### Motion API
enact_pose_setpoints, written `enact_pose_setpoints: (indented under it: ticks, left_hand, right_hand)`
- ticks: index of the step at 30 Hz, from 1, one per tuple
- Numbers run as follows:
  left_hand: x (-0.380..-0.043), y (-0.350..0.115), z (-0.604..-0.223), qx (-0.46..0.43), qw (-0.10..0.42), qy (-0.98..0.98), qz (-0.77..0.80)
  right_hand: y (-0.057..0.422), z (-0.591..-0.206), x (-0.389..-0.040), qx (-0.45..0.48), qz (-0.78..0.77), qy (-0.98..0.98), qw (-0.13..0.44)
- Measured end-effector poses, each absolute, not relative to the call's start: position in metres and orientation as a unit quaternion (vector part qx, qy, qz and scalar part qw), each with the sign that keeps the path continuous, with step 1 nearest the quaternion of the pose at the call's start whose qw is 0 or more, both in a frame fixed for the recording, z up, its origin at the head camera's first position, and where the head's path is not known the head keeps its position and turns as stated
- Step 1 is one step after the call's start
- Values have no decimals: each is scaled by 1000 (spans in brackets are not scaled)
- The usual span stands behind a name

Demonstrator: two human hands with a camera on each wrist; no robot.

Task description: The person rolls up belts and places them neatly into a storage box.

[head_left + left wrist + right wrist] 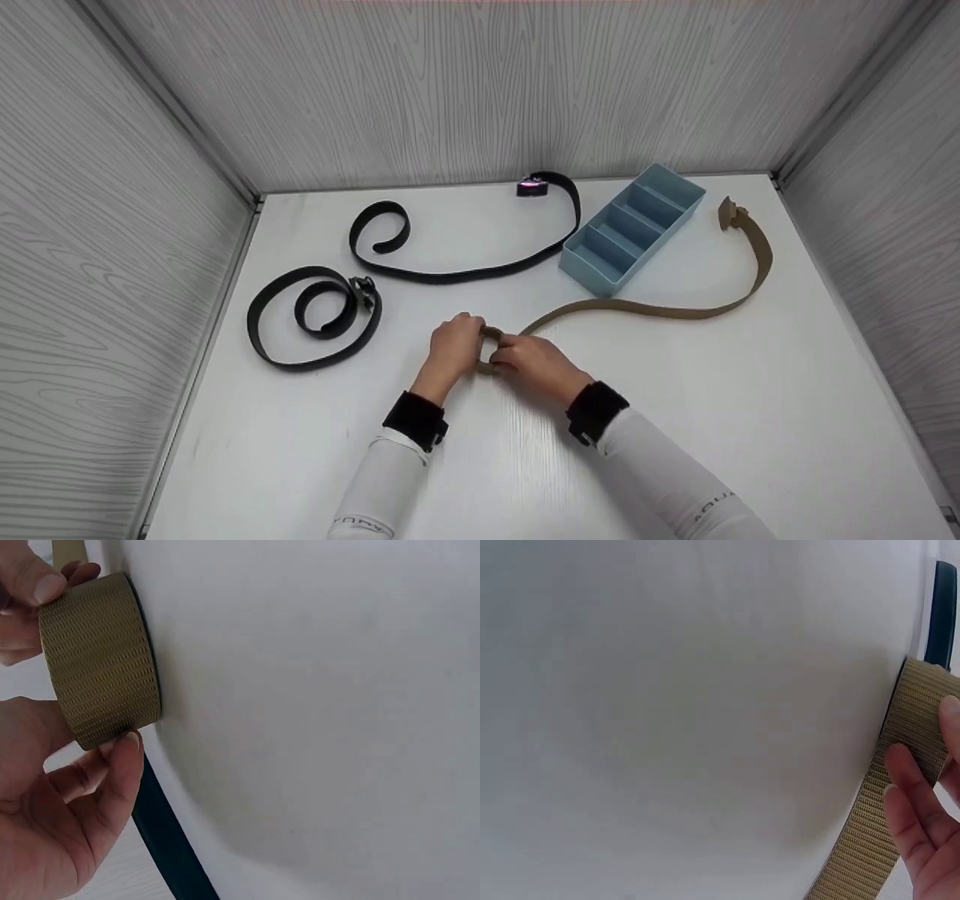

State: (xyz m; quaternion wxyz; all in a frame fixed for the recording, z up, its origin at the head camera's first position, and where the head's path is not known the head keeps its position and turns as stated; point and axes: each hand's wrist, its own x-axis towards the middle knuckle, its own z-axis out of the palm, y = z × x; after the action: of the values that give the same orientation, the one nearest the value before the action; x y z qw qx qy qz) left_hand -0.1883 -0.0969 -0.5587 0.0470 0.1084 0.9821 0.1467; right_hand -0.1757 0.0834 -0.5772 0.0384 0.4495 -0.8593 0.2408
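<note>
Pinched narrowly from both sides, between left hand (455, 345) and right hand (538, 365): a flat, tan, woven-webbing belt (675, 312), rolled at this end into a rounded loop (101, 664). Probably light and pliable along its length, yet stiff enough across its width to stand on edge. Ribbed all over, so unlikely to slip and hardly fragile; likely springy when rolled. Best taken by opposite walls of the loop, with thumb and fingertips across the band.

Sits right between the hands, near the middle of the smooth white tabletop (262, 457); cannot tell from the head view whether touching it. Trails away past the right hand, then curves back to a blocky tan buckle (729, 214) at far right.

Beyond the trailing run, see a pale blue plastic tray with four compartments (587, 276), set at a slant. Further left, find a long black belt with a shiny buckle (457, 277), curled at one end, and, well apart from the left hand, a coiled black belt with a metallic buckle (255, 326).
</note>
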Motion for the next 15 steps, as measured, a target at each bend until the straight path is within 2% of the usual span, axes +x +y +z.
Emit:
enact_pose_setpoints:
  ticks: [5, 9, 15]
  left_hand:
    - [-184, -95, -555, 68, 80, 982, 160]
    - [-184, -99, -553, 107, 90, 979, 147]
    - [-185, -103, -556, 166, 69, 973, 148]
  right_hand:
    - [81, -577, -172, 447, 224, -864, 64]
    - [85, -575, -173, 465, 182, -862, 90]
    - [89, -576, -175, 479, 148, -858, 114]
